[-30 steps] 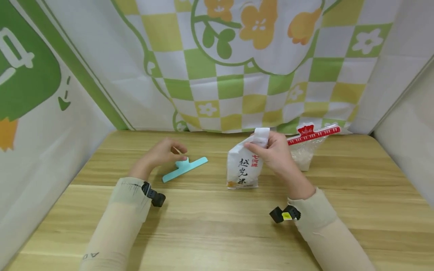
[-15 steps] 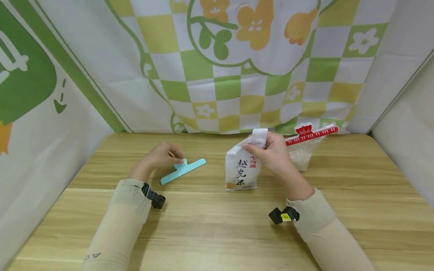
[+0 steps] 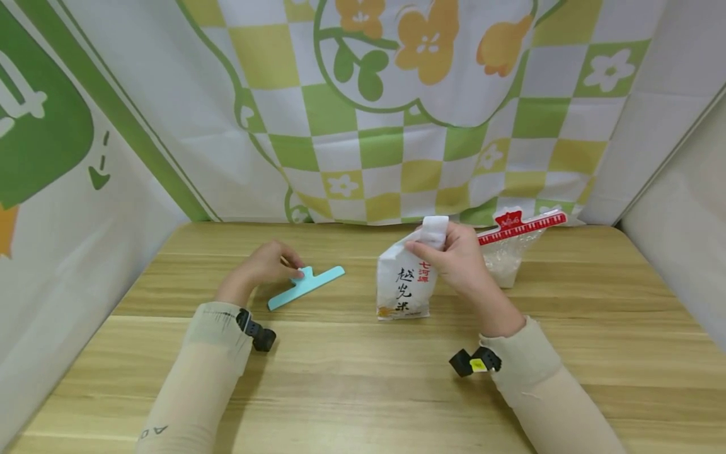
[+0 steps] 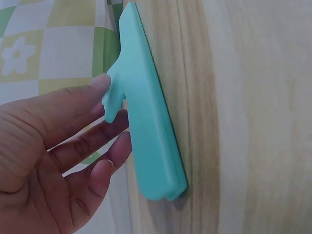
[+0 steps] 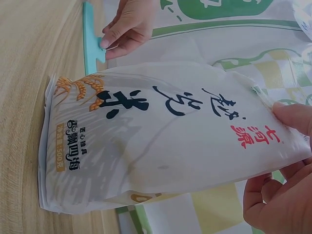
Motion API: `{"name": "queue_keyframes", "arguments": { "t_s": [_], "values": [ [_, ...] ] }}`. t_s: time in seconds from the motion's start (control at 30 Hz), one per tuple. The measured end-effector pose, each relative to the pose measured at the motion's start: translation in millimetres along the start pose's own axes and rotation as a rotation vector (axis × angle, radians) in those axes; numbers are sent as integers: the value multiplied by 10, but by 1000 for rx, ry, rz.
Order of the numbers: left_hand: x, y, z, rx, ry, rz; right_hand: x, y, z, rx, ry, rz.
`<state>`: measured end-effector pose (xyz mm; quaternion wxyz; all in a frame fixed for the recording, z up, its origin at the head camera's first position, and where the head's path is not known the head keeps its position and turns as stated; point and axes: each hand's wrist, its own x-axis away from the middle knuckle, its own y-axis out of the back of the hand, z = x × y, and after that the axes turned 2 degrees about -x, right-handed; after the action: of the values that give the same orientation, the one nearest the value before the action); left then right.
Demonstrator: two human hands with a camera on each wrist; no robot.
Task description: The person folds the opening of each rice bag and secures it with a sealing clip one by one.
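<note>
My left hand (image 3: 271, 263) pinches the tab of a turquoise bag clip (image 3: 309, 284), thumb on one side and fingers on the other. In the left wrist view the long bar of this bag clip (image 4: 150, 141) lies close along the wooden surface. With my right hand (image 3: 462, 255) I grip the folded top of a white rice bag (image 3: 404, 284) printed with black and red characters. The bag stands upright, its bottom edge at the table. From the right wrist view, the thumb presses on the front of the rice bag (image 5: 161, 141) while the fingers curl behind it.
Behind my right hand stands a clear bag of rice (image 3: 501, 263), its top held by a red and white clip (image 3: 522, 227). The wooden table (image 3: 351, 384) ends at a patterned cloth (image 3: 391, 145) at the back. White fabric walls rise at both sides.
My left hand has come down onto the clip's tab and now pinches it. My right hand keeps its grip on the rice bag. The head view has shifted slightly.
</note>
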<state>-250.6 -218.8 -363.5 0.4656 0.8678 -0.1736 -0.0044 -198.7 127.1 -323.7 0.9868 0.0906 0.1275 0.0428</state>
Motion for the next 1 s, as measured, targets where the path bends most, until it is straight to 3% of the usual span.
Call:
{"name": "queue_keyframes", "arguments": {
  "t_s": [0.37,0.67,0.9,1.0],
  "values": [
    [3,-10,-3,-28,-23,23,1,-2,-15,-10,-14,-5],
    [38,19,-76,-6,-11,108,-1,1,-27,-14,-15,-7],
    [77,26,-121,5,15,221,-2,1,-18,-19,-13,-4],
    [87,20,-127,55,28,248,-3,2,-19,-15,-13,-6]
  ]
}}
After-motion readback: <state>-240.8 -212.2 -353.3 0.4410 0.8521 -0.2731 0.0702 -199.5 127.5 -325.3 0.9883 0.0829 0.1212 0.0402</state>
